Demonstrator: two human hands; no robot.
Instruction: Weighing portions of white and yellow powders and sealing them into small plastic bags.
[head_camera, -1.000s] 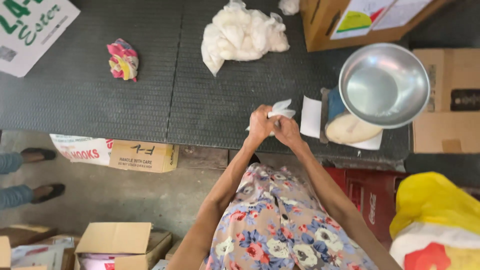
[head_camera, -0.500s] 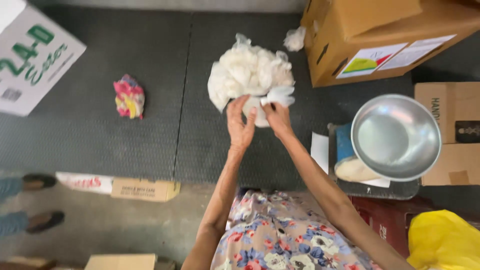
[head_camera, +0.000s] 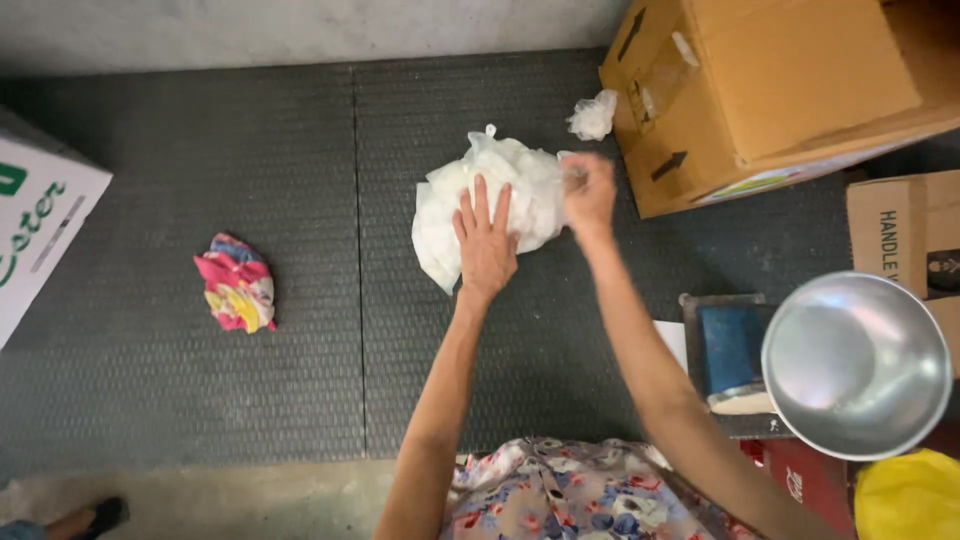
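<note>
A heap of thin white plastic bags (head_camera: 470, 190) lies on the dark ribbed mat (head_camera: 250, 150). My left hand (head_camera: 485, 245) rests flat on the heap, fingers spread and pressing down. At the heap's right edge my right hand (head_camera: 590, 190) is closed on a bit of the white plastic, slightly blurred. A small crumpled white scrap (head_camera: 594, 115) lies just beyond, beside the big box.
A large brown cardboard box (head_camera: 790, 90) stands at the upper right. A scale with a steel bowl (head_camera: 855, 365) on a blue body (head_camera: 730, 345) sits at the right. A pink and yellow crumpled cloth (head_camera: 237, 285) lies at the left, a white box (head_camera: 40, 220) at the far left edge.
Both hands reached forward from near the mat's front edge to the white heap. The left hand flattened onto it; the right hand moved to the heap's right edge.
</note>
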